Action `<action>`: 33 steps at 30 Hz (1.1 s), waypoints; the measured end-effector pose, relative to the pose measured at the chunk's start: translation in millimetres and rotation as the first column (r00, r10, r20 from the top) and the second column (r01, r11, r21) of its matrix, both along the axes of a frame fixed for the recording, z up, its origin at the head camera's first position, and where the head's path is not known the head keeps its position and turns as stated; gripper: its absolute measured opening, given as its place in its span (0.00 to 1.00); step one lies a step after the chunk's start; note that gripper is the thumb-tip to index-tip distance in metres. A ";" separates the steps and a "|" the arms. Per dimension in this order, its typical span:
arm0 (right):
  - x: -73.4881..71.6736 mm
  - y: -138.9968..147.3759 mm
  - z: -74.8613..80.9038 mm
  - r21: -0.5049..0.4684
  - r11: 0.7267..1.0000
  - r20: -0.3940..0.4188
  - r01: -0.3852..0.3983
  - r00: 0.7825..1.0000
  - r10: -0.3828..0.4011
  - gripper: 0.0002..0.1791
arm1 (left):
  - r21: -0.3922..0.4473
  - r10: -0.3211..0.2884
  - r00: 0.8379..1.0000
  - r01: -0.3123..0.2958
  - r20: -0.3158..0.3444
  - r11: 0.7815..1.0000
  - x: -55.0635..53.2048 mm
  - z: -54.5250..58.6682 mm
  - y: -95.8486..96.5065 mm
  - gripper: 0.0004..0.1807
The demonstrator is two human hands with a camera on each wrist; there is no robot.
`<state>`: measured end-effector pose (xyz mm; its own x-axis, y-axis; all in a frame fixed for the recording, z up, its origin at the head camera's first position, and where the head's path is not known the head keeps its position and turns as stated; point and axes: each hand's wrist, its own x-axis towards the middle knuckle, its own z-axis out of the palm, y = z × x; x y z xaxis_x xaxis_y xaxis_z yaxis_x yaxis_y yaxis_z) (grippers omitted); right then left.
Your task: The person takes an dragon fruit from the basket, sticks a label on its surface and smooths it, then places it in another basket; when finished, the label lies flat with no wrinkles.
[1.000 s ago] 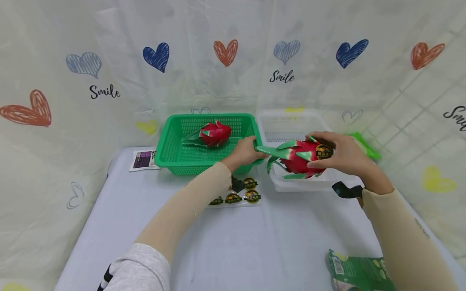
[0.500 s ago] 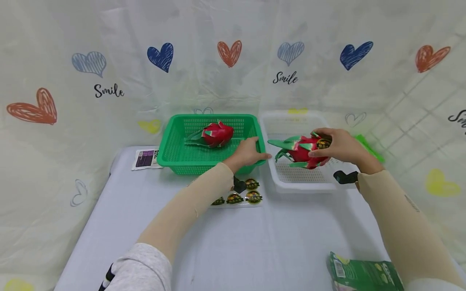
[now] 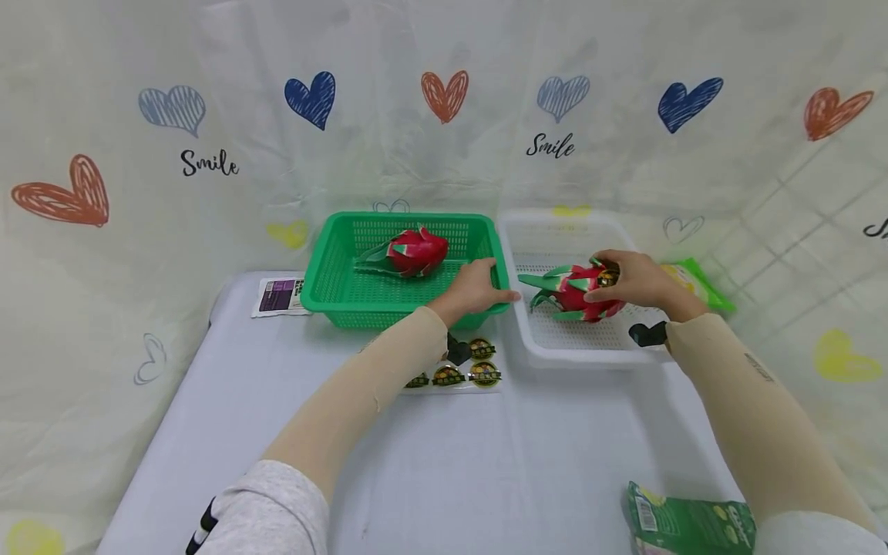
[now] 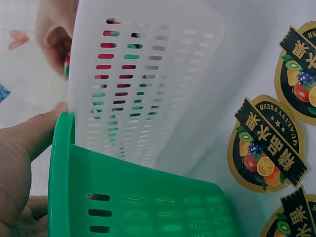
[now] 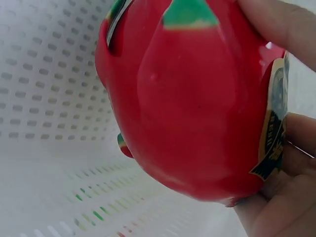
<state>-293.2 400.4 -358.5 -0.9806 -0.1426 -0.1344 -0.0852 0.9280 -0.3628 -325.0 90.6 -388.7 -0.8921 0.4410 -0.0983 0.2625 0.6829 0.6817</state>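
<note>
In the head view my right hand (image 3: pixel 640 282) holds a red dragon fruit (image 3: pixel 581 299) with green leaf tips, low inside the white basket (image 3: pixel 590 356). Its leaves point left, and a black-and-gold sticker (image 5: pixel 272 131) on its end shows beside my fingers in the right wrist view. My left hand (image 3: pixel 470 291) grips the right rim of the green basket (image 3: pixel 388 310), the thumb reaching over toward the white basket's edge. Inside the green basket lies another dragon fruit (image 3: pixel 418 252). The left fingertips are partly hidden behind the rim.
A sheet of round fruit stickers (image 3: pixel 449 378) lies in front of the green basket. To its left is a white-and-purple packet (image 3: pixel 279 297). A bright green packet (image 3: pixel 701 284) sits behind my right hand, and a dark green pouch (image 3: pixel 694 524) lies at the front right.
My right hand has lowered the dragon fruit into the white basket, moving it slightly right at first. The left hand stays on the green basket's rim.
</note>
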 end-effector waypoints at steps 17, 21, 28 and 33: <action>-5.1 19.4 -4.1 0.066 0.998 0.042 0.018 0.999 -0.020 0.51 | 0.038 -0.025 0.999 0.026 -0.021 0.999 0.3 3.8 2.3 0.49; 0.1 18.8 -3.9 0.048 0.999 0.044 0.018 0.999 -0.020 0.50 | 0.032 -0.025 1.000 0.025 -0.016 0.999 1.8 2.3 2.2 0.49; 16.8 20.0 6.2 -0.011 0.999 0.013 0.030 0.999 -0.030 0.46 | 0.034 -0.006 1.000 0.007 -0.019 0.999 3.6 -1.3 1.4 0.49; 26.0 13.7 14.8 -0.051 0.997 -0.040 0.051 0.998 -0.053 0.40 | 0.045 -0.008 0.999 0.010 -0.038 0.999 2.9 -7.4 -3.0 0.49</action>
<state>-267.3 414.1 -343.7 -0.9915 -0.0969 -0.0872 -0.0534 0.9123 -0.4061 -322.1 87.6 -396.1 -0.8907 0.4525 -0.0448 0.2944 0.6491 0.7014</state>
